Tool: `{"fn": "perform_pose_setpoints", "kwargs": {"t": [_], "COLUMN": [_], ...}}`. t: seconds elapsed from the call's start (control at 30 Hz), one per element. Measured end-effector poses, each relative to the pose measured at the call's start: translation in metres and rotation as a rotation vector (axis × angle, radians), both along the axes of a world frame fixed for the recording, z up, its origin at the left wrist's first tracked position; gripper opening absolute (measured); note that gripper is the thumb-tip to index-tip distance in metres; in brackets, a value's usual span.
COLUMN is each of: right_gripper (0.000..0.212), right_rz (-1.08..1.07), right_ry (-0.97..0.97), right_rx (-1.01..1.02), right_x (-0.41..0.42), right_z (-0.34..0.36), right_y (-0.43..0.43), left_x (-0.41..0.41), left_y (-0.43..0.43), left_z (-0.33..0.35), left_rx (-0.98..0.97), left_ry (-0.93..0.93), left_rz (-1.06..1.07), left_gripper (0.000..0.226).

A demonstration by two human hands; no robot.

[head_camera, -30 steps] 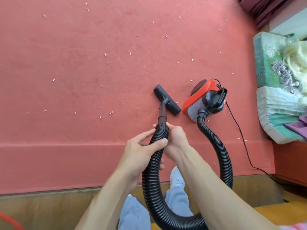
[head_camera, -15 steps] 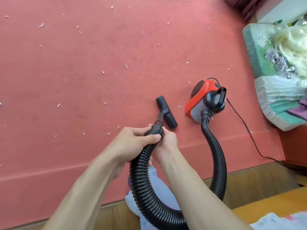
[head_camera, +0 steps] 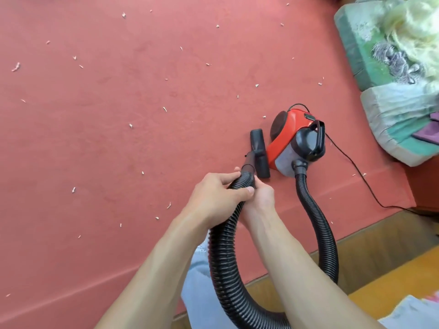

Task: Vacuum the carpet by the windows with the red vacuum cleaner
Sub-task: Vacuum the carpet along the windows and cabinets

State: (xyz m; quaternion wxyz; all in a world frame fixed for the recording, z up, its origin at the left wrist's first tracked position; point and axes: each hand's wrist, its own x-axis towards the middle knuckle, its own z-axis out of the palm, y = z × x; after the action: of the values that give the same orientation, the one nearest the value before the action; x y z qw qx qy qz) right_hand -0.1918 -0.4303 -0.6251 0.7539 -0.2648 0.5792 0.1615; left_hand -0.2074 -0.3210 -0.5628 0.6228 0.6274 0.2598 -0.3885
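Our hands together at frame centre, left hand [head_camera: 218, 193] curled over the black hose [head_camera: 223, 257] end, right hand [head_camera: 261, 198] gripping it beneath, black nozzle [head_camera: 260, 153] on the red carpet [head_camera: 118, 138] just beside the red vacuum cleaner [head_camera: 289, 138], right of centre, white scraps [head_camera: 164, 109] scattered.

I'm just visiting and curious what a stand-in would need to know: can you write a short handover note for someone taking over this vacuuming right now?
Left hand grips the black hose near its front end; right hand holds it from the other side.
The floor nozzle is down at the red carpet, close beside the red vacuum cleaner.
Done: nothing the picture can confirm.
Left: white scraps dot the carpet all around; sweep the nozzle over them.
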Motion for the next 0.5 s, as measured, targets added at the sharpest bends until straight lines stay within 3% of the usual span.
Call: {"fn": "perform_pose_setpoints", "kwargs": {"t": [0.1, 0.2, 0.37, 0.5], "right_gripper": [0.044, 0.040, 0.035, 0.033], "right_rz": [0.066, 0.082, 0.081, 0.098], "right_ry": [0.059, 0.063, 0.090, 0.118], "right_rx": [0.010, 0.071, 0.139, 0.029], "right_x": [0.006, 0.004, 0.012, 0.032], "right_z": [0.009, 0.019, 0.020, 0.018], "right_y": [0.012, 0.024, 0.037, 0.043], "left_x": [0.007, 0.014, 0.025, 0.031], "left_y": [0.015, 0.037, 0.058, 0.059], "left_z": [0.013, 0.030, 0.042, 0.028], "left_rx": [0.024, -0.002, 0.017, 0.010], "left_ry": [0.034, 0.064, 0.074, 0.083], "left_rz": [-0.041, -0.029, -0.018, 0.016], "left_gripper": [0.056, 0.032, 0.037, 0.040]}}
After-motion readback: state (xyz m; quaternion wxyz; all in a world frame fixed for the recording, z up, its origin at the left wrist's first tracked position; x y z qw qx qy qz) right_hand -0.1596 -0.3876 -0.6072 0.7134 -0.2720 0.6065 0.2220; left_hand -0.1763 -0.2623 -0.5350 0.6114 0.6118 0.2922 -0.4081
